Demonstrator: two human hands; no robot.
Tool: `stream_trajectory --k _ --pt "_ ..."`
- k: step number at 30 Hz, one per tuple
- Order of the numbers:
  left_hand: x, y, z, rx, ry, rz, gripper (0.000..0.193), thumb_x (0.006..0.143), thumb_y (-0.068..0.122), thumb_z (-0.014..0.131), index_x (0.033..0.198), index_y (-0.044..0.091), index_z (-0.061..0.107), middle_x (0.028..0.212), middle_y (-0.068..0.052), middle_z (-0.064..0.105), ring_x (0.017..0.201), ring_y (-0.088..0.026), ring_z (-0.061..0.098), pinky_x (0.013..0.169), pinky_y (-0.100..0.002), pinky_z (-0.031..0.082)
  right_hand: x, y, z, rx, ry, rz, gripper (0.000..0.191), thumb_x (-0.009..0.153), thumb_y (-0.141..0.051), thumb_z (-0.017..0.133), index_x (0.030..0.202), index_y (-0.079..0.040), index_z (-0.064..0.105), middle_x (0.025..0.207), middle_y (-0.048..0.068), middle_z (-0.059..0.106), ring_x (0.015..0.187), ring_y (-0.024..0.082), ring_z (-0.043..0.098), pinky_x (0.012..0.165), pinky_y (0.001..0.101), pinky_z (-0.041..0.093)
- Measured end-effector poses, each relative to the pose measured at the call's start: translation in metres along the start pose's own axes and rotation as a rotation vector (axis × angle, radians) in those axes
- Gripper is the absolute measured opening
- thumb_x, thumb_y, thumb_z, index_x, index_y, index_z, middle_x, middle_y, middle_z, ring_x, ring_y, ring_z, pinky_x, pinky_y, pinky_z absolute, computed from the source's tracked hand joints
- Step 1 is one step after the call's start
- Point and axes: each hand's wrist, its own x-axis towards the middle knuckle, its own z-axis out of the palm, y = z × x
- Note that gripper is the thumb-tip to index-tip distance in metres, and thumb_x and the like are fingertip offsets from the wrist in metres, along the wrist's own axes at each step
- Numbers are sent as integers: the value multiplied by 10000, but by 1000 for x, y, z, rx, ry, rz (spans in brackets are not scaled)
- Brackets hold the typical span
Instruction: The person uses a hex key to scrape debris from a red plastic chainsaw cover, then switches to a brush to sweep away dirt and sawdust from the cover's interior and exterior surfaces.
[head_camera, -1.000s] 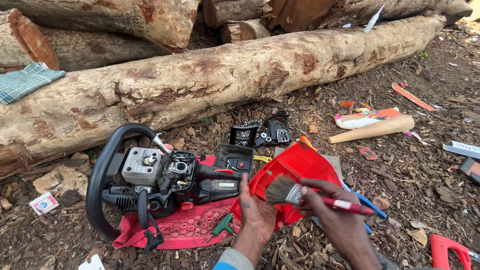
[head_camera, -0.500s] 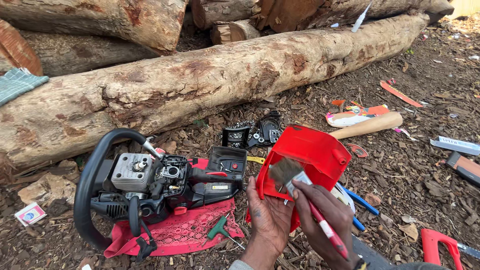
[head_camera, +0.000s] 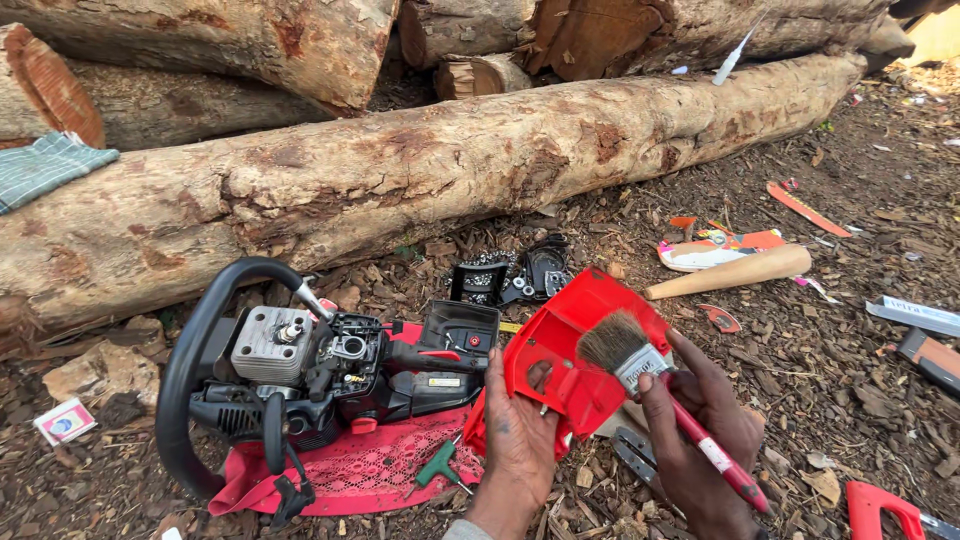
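My left hand (head_camera: 520, 440) grips a red plastic chainsaw cover (head_camera: 570, 350) from below, tilted up toward me. My right hand (head_camera: 695, 430) holds a red-handled paint brush (head_camera: 640, 365), its grey bristles resting on the cover's inner face. Left of the hands, an opened chainsaw body (head_camera: 300, 375) with a black loop handle lies on a red lace cloth (head_camera: 350, 475). A small green-handled tool (head_camera: 435, 465) lies on that cloth beside my left wrist.
A long log (head_camera: 420, 170) lies across the ground behind, with more logs stacked beyond. A wooden handle (head_camera: 730, 270), black chainsaw parts (head_camera: 515, 278), a metal file (head_camera: 915, 315) and a red-handled tool (head_camera: 885, 510) lie on the bark chips. A checked cloth (head_camera: 45, 165) rests at left.
The brush has shifted up across the red cover, with the handle now angled down to the right. The cover stays in my left hand. The view has moved slightly.
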Motion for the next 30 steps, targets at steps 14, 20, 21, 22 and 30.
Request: stream_trajectory --k 14,20,21,22,30 --pt "-11 -17 6 69 -44 -39 691 902 639 518 1409 171 549 1283 -66 646 1239 -215 598 1114 -424 427 -8 5 9 -117 56 -70 453 833 -135 783 1266 -41 694 842 108 772 704 155 765 630 294 593" --pt "-12 -21 3 172 -15 -6 699 848 665 532 1409 248 538 1266 -15 657 1234 -183 610 1114 -442 470 -15 -6 12 -105 11 -72 361 864 -136 768 1214 -65 717 739 70 762 611 99 728 576 267 557" --pt "-12 -21 0 222 2 -24 706 854 674 523 1434 271 515 1308 14 639 1261 -143 577 1125 -414 418 -13 -5 13 -68 -79 -36 371 854 -140 767 1211 -59 709 749 63 777 616 81 737 563 258 563" --pt "-10 -21 -3 272 19 -44 714 860 683 515 1459 294 493 1351 43 622 1288 -103 545 1135 -384 367 -9 -4 13 -32 -168 1 381 845 -144 766 1209 -52 701 758 55 792 621 62 746 550 248 568" --pt "3 -5 -9 244 1 -1 846 821 724 537 1451 160 519 1412 -41 637 1317 -181 578 1159 -398 391 13 14 -6 218 -544 255 379 878 -119 704 1251 -52 712 832 77 819 748 93 765 650 252 611"
